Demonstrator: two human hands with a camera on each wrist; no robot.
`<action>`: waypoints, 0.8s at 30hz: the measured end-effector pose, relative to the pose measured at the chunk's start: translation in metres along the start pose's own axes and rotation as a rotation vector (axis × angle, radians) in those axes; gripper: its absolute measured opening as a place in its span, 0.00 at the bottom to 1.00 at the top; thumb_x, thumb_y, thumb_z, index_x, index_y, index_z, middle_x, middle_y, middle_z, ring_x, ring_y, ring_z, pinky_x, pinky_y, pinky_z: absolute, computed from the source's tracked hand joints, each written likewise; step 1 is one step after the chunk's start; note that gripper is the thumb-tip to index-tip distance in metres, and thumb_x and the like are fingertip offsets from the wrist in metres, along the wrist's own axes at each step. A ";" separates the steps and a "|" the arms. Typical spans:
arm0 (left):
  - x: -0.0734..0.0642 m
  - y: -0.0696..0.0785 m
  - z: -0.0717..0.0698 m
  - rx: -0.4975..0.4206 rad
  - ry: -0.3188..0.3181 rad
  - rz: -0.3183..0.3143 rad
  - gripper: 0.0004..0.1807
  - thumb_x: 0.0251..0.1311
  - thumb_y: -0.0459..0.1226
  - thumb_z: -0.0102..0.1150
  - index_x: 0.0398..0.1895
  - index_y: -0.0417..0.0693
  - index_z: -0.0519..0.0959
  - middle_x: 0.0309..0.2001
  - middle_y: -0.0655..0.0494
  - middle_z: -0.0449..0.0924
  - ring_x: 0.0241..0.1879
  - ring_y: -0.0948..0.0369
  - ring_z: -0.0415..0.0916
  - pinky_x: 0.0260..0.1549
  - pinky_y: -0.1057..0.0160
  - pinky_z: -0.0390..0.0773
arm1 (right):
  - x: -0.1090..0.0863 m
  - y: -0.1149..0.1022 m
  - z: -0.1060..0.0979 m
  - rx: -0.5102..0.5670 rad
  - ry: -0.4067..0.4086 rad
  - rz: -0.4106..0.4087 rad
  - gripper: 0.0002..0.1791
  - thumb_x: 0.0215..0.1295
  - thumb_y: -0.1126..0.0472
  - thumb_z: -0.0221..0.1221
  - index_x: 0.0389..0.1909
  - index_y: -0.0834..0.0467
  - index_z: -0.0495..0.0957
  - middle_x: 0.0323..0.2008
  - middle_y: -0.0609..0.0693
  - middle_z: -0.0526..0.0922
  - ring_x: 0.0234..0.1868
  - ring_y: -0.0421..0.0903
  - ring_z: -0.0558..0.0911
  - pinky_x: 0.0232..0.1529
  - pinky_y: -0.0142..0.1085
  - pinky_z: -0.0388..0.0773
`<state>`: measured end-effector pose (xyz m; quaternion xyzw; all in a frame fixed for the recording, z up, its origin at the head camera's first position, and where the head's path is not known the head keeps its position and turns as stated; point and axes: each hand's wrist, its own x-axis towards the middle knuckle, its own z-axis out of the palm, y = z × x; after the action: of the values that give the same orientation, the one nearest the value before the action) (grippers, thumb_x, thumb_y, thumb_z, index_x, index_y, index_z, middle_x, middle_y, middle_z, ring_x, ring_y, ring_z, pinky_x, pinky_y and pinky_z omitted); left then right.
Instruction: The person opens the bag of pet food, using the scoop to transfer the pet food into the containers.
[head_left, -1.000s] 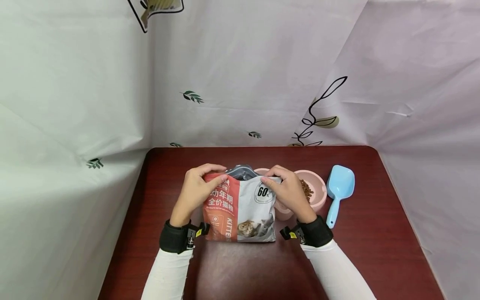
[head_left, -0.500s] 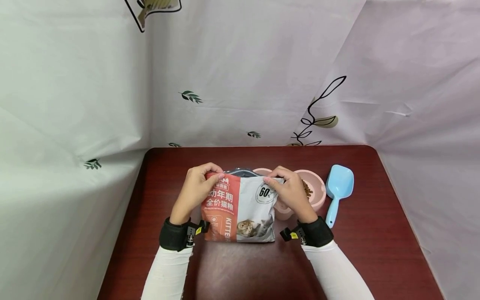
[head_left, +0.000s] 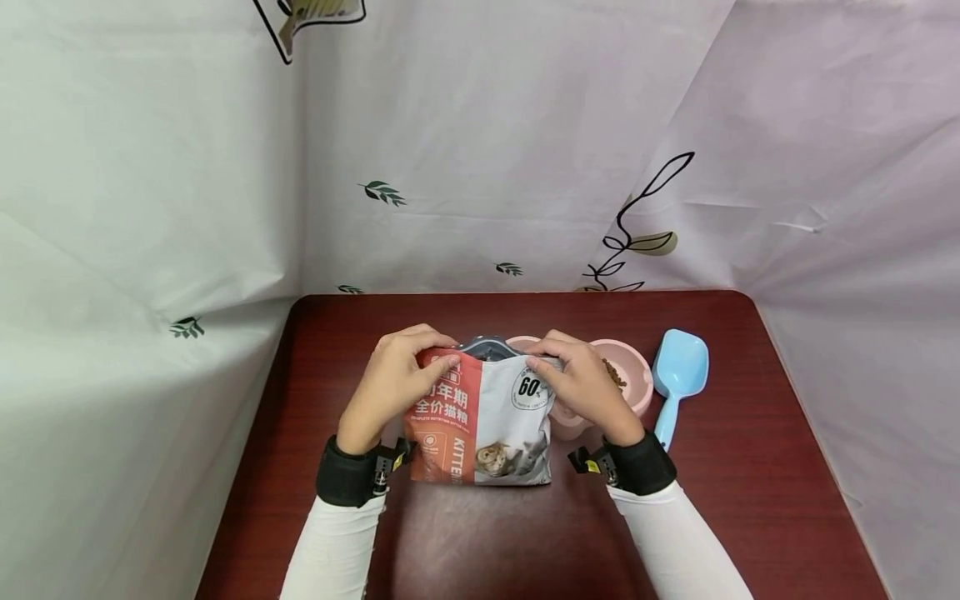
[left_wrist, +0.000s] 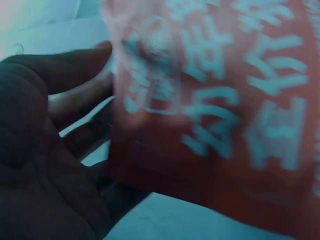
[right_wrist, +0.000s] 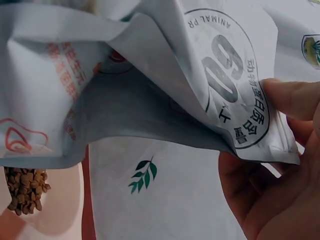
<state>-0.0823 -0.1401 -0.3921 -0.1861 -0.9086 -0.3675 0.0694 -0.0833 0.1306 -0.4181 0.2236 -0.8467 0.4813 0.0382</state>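
A red and white cat food bag [head_left: 510, 417] with a kitten picture stands upright at the middle of the table. Its top edge gapes in the middle, showing a dark inside. My left hand [head_left: 393, 379] pinches the upper left corner, thumb on the front and fingers behind. At the upper right corner my right hand [head_left: 581, 383] grips in the same way; the right wrist view shows its thumb [right_wrist: 292, 97] pressed on the white panel near the "60" print. The left wrist view is dim and blurred, with the bag's red side [left_wrist: 220, 130] beside the fingers.
A pink double bowl [head_left: 637, 379] stands partly behind the bag and right hand, with brown kibble [head_left: 615, 373] in its right side. Right of it lies a light blue scoop [head_left: 681, 367]. A white patterned cloth [head_left: 480, 167] hangs behind the table [head_left: 750, 500].
The bag's mouth narrowed half a second ago and gapes wider again now. Both hands keep hold of the top corners and have shifted only slightly.
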 end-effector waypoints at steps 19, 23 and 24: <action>0.008 0.008 0.002 0.124 -0.022 0.044 0.04 0.56 0.41 0.68 0.31 0.52 0.85 0.31 0.61 0.82 0.31 0.61 0.73 0.31 0.56 0.75 | -0.005 0.020 0.006 -0.055 0.120 -0.028 0.05 0.64 0.57 0.63 0.33 0.52 0.86 0.26 0.43 0.79 0.27 0.38 0.75 0.26 0.34 0.70; 0.010 0.017 0.006 0.284 -0.021 0.105 0.10 0.52 0.45 0.70 0.35 0.52 0.86 0.33 0.61 0.84 0.35 0.59 0.73 0.35 0.51 0.71 | -0.006 0.019 0.006 -0.036 0.122 -0.032 0.05 0.65 0.57 0.63 0.33 0.52 0.86 0.27 0.43 0.79 0.27 0.38 0.74 0.26 0.34 0.70; 0.011 0.019 0.007 0.300 -0.024 0.116 0.11 0.51 0.46 0.71 0.35 0.52 0.86 0.33 0.60 0.84 0.35 0.58 0.73 0.34 0.51 0.70 | -0.006 0.018 0.006 -0.032 0.121 -0.033 0.05 0.65 0.57 0.63 0.33 0.52 0.86 0.27 0.43 0.79 0.27 0.38 0.74 0.26 0.34 0.70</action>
<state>-0.0845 -0.1194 -0.3821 -0.2302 -0.9417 -0.2209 0.1066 -0.0850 0.1357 -0.4374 0.2072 -0.8467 0.4796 0.1006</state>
